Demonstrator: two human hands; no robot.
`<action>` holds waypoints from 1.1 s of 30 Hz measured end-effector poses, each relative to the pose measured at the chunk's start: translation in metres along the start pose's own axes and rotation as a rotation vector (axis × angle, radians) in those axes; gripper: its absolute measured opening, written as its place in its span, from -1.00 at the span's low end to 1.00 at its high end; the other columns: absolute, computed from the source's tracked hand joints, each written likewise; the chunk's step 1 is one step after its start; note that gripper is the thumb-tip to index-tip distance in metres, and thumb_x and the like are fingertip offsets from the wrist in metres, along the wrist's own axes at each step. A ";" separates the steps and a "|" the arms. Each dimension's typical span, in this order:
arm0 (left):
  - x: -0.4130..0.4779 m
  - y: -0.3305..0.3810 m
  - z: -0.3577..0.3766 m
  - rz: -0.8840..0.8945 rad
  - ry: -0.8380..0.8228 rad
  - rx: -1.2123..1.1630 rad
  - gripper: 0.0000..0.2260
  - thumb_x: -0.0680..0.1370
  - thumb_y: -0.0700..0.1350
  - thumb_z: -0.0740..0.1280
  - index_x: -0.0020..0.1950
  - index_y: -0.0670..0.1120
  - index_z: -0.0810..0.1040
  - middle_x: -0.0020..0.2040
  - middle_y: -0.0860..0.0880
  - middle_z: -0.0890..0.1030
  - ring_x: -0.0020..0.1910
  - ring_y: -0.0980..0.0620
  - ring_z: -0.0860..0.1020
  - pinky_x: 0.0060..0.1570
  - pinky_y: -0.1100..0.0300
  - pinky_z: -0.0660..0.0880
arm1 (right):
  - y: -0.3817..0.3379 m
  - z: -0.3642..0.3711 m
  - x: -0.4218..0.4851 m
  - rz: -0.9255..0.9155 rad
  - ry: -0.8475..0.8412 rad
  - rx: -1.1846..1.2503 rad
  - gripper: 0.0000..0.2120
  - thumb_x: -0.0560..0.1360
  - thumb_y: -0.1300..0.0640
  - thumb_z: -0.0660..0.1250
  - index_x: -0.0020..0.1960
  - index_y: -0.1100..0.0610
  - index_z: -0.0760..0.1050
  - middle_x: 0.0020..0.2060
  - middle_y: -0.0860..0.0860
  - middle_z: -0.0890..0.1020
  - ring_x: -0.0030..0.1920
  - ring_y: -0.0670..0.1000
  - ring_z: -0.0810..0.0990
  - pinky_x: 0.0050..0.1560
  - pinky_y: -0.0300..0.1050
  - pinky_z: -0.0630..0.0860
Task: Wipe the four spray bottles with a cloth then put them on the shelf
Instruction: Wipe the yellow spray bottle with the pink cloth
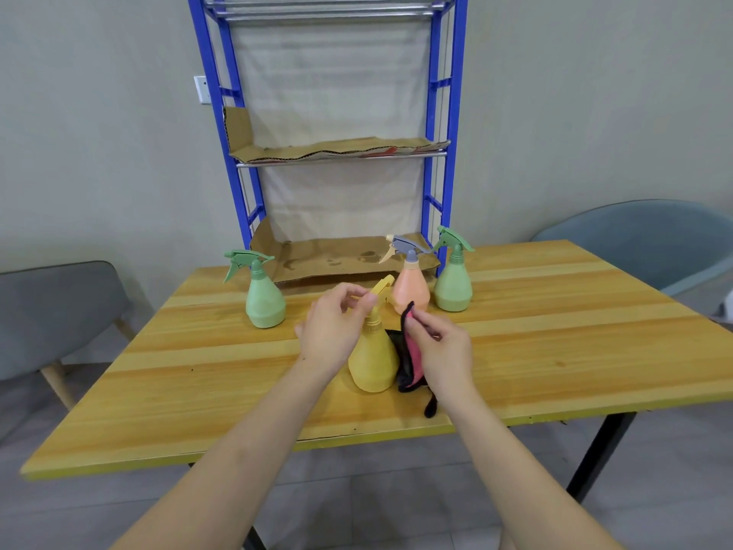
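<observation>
Yellow spray bottle (371, 363) stands upright on the table (555, 351), centre, nearer the front edge. I see left hand (333, 331) pinching its trigger head and right hand (444, 347) pinching black-pink cloth (408, 359) against the bottle's right flank. I'd wipe leftward.

My left hand (337, 327) grips the yellow bottle (373, 367) standing on the wooden table (555, 351). The left green bottle (265, 303) stands beyond-left of that grip, and the orange bottle (410, 289) and right green bottle (453, 287) stand side by side beyond-right.
</observation>
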State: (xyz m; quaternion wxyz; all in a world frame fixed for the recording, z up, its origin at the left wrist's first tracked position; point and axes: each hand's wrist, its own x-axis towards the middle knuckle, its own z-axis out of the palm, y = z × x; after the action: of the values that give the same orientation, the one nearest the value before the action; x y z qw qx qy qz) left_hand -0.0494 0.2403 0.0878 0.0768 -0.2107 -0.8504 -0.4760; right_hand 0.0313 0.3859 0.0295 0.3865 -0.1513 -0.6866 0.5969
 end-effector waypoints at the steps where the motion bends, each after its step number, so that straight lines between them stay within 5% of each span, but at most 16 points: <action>1: 0.001 0.002 -0.001 0.009 0.017 0.048 -0.88 0.57 0.24 0.32 0.00 0.27 0.60 -0.06 0.22 0.61 0.08 0.12 0.54 0.20 -0.09 0.40 | -0.001 -0.002 0.003 0.003 0.026 0.015 -0.79 0.57 0.17 0.47 0.16 -0.07 0.71 0.02 -0.11 0.71 0.09 -0.12 0.67 0.16 -0.14 0.59; 11: 0.012 0.001 -0.009 0.161 0.004 0.259 -0.87 0.66 0.10 0.31 0.09 0.23 0.66 -0.01 0.23 0.53 0.10 0.14 0.30 0.15 0.00 0.21 | -0.005 0.001 0.025 -0.184 -0.044 -0.161 -0.72 0.58 0.18 0.46 0.28 0.07 0.67 0.04 -0.08 0.62 0.08 -0.13 0.60 0.13 -0.31 0.50; 16: 0.014 -0.002 -0.006 0.199 -0.010 0.269 -0.82 0.67 0.09 0.28 0.11 0.19 0.69 -0.11 0.10 0.46 0.02 0.06 0.37 0.17 -0.04 0.29 | 0.013 0.017 0.034 -0.264 -0.160 -0.322 -0.79 0.63 0.12 0.35 0.21 0.13 0.66 0.09 -0.05 0.62 0.15 0.03 0.53 0.23 -0.02 0.47; 24: 0.014 -0.007 -0.004 0.205 -0.002 0.273 -0.81 0.68 0.08 0.29 0.17 0.20 0.69 -0.18 0.09 0.36 0.00 0.06 0.39 0.19 -0.04 0.29 | 0.021 0.012 0.035 -0.414 -0.184 -0.601 -0.55 0.67 -0.11 -0.02 -0.09 0.15 0.50 -0.19 0.00 0.55 -0.12 0.07 0.42 -0.09 0.03 0.40; 33: 0.014 -0.006 -0.004 0.202 -0.025 0.261 -0.78 0.69 0.05 0.25 0.20 0.15 0.68 -0.16 0.10 0.33 0.02 0.05 0.42 0.24 -0.07 0.30 | 0.012 0.016 0.032 -0.297 -0.252 -0.280 -0.92 0.67 0.18 0.29 0.00 0.14 0.50 -0.18 -0.02 0.57 -0.15 0.02 0.52 -0.12 -0.12 0.45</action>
State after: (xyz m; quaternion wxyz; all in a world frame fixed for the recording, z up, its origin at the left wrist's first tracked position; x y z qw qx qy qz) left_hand -0.0647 0.2379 0.0894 0.1406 -0.2892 -0.8804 -0.3486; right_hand -0.0038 0.3987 0.0299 0.3565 -0.0249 -0.8202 0.4468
